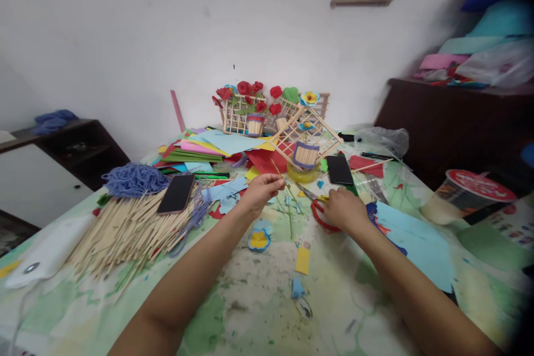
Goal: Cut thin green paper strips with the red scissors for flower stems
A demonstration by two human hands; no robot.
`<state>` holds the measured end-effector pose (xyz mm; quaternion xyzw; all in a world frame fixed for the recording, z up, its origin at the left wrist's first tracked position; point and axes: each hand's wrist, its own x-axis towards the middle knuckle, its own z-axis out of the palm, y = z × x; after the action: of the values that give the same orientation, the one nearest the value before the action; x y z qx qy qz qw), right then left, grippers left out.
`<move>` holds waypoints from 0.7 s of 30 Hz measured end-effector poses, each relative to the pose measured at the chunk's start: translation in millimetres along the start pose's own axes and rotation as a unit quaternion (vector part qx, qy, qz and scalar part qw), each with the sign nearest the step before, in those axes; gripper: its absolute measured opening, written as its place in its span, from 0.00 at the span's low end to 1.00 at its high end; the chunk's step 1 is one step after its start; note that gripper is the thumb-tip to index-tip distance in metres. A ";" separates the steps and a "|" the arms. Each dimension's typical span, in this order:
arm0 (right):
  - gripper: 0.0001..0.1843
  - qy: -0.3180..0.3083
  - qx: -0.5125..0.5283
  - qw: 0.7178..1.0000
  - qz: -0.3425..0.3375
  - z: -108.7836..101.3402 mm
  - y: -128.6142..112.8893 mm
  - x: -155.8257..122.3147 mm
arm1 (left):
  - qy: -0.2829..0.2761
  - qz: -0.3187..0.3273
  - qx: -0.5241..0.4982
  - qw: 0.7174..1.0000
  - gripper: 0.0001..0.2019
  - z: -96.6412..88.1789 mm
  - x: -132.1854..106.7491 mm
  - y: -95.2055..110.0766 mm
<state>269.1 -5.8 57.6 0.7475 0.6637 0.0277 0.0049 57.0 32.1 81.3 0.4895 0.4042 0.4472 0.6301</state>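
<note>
"While the left grip (pixel 263 192) hangs over the bench (pixel 258 311), what does it have?"

"Its thumb and fingertips meet, yet I can't tell whether anything thin sits between them. Green stems (pixel 290 217) lie just beside it, and so fine a pinch would suit something that slight."

"And the right grip (pixel 345 208)?"

"Fingers curl over the handles of the scissors (pixel 322 199); how firmly they close, I can't tell. The blades point towards the left grip, probably because that leaves the handles to the right."

"What's on the near side?"

"A paper flower (pixel 259 240) just below the left grip, presumably there for easy reach, and a yellow strip (pixel 302 260) between the two grips."

"Beyond them?"

"A lattice frame (pixel 324 124) stands tilted on its corner, perhaps to face this way. One phone (pixel 339 169) lies just past the right grip. The sticks (pixel 120 233) lie well left of the left grip, likely to leave working room."
</note>
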 end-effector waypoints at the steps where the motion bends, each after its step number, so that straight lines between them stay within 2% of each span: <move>1: 0.23 -0.024 0.001 1.000 0.000 3.1 1.6 1.8 | 0.007 -0.003 -0.013 1.000 0.15 -0.9 0.7 1.4; 4: 0.22 -0.048 0.012 0.999 -0.008 9.2 3.7 4.6 | 0.016 -0.006 -0.037 0.999 0.16 -2.6 1.6 4.4; 10: 0.17 -0.038 0.002 0.998 -0.054 16.6 6.8 5.9 | 0.012 0.002 -0.042 0.999 0.15 -3.3 0.9 4.7; 15: 0.18 -0.025 0.001 0.999 -0.044 19.5 8.7 5.7 | 0.003 -0.002 -0.051 0.999 0.14 -2.5 -1.9 6.6; 21: 0.18 -0.023 0.040 0.999 0.011 4.1 11.9 3.9 | 0.011 -0.006 -0.062 0.998 0.16 -5.8 -2.3 13.4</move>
<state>281.6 -3.2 54.2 0.7548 0.6557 -0.0154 -0.0101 48.7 32.9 93.5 0.4424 0.3858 0.4731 0.6570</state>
